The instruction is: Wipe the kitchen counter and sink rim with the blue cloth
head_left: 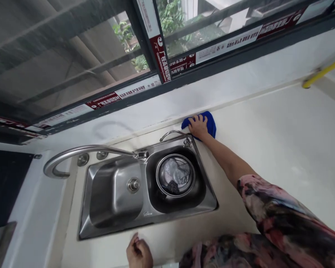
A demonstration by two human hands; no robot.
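Observation:
My right hand point(198, 126) reaches out to the counter strip behind the sink's back right corner. It presses down on a blue cloth point(211, 123), fingers bent over it. Loosely curled, my left hand point(139, 253) hovers by the counter's front edge, with nothing visible in it. Between the hands sits a double-bowl steel sink point(149, 214). Its right bowl contains a perforated metal colander point(194, 173) with a crumpled grey, see-through item point(177, 171) inside. A small curved spout point(171, 132) stands close to my right hand.
A tall arched faucet point(86, 148) leans over the left bowl, which has a drain point(133, 185). Two round metal fittings point(83, 159) are set behind that bowl. The pale countertop point(284, 149) extends right toward a yellow pipe point(324, 72). A dark-framed window point(201, 74) runs along the back.

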